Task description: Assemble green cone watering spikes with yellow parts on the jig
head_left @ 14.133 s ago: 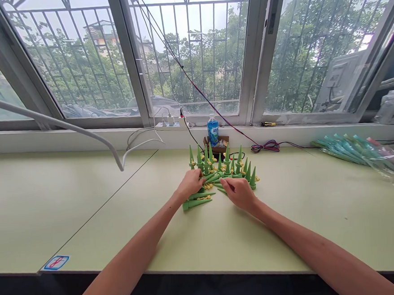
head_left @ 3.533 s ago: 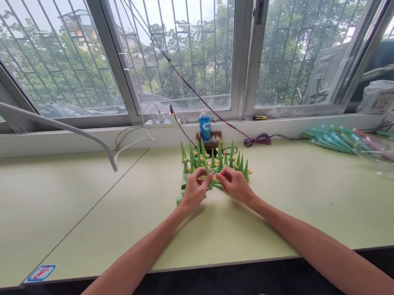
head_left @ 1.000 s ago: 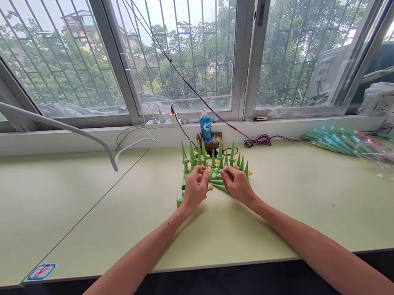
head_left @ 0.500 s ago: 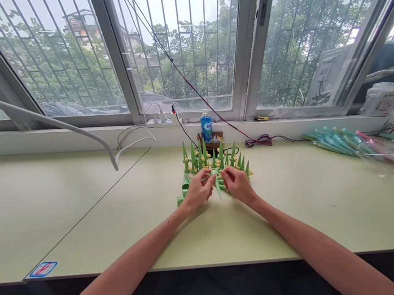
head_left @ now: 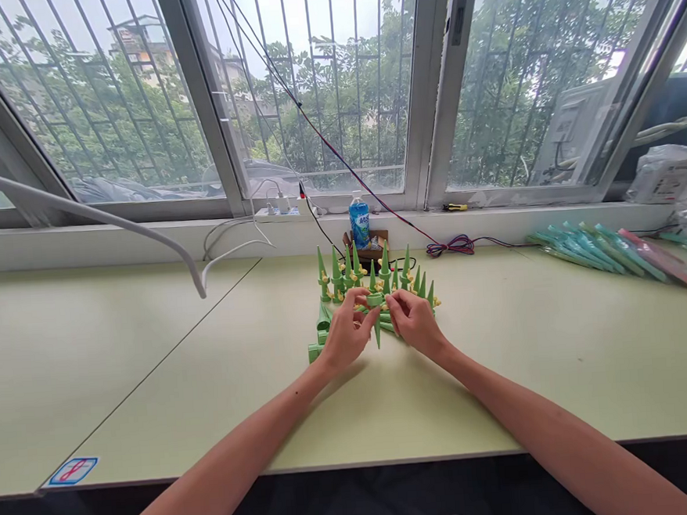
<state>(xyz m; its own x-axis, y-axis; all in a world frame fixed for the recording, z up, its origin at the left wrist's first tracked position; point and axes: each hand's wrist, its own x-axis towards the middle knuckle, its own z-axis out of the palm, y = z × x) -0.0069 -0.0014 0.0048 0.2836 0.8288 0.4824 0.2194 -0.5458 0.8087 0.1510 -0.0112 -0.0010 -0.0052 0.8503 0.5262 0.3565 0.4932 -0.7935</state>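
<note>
My left hand [head_left: 346, 337] is closed around a green cone [head_left: 378, 335], its wide end up and its point hanging down. At the right side of that wide end, my right hand [head_left: 417, 324] is pinched shut; what sits between its fingertips is too small to make out. Several green cones with small yellow pieces on them, such as a standing cone [head_left: 323, 273], rise just behind my hands. Other green cones [head_left: 323, 319] lie on their sides near my left hand, beside a short green tube [head_left: 314, 353].
A blue bottle [head_left: 360, 223] and a small brown box [head_left: 377, 249] stand by the window wall. Bundled dark cable [head_left: 452, 245] lies right of them. Plastic-wrapped teal and pink items [head_left: 590, 250] rest on the table [head_left: 155, 427] at right. A white cable [head_left: 141, 228] hangs at left.
The cone in my left hand has turned more upright, its tip swinging slightly left, and its wide rim now shows more plainly. My right hand stays pinched beside it.
</note>
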